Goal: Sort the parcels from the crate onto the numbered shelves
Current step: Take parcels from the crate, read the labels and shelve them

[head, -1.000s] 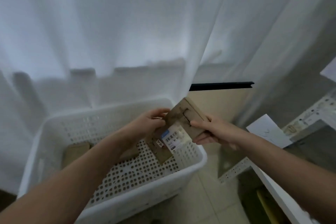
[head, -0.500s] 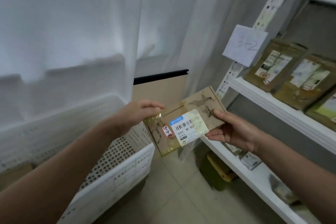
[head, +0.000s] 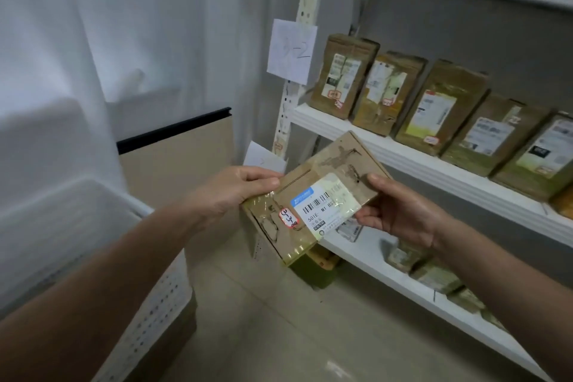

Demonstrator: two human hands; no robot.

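**Taped parcel held between both grips, in front of the shelves**

The parcel [head: 313,195] was a flat brown cardboard box, scuffed and wrapped in glossy clear tape, tilted with its face up. The left grip [head: 235,192] pinched its upper left edge. The right grip [head: 400,214] curled round its right end, thumb on the face. Between the grips sat a white barcode label [head: 328,205] with a blue corner. Just below the left grip was a red-rimmed sticker [head: 288,218] with handwritten digits. Beyond the right grip, a shelf [head: 403,158] carried a row of leaning brown parcels [head: 344,74]. The white perforated crate [head: 145,304] stood below the left grip.
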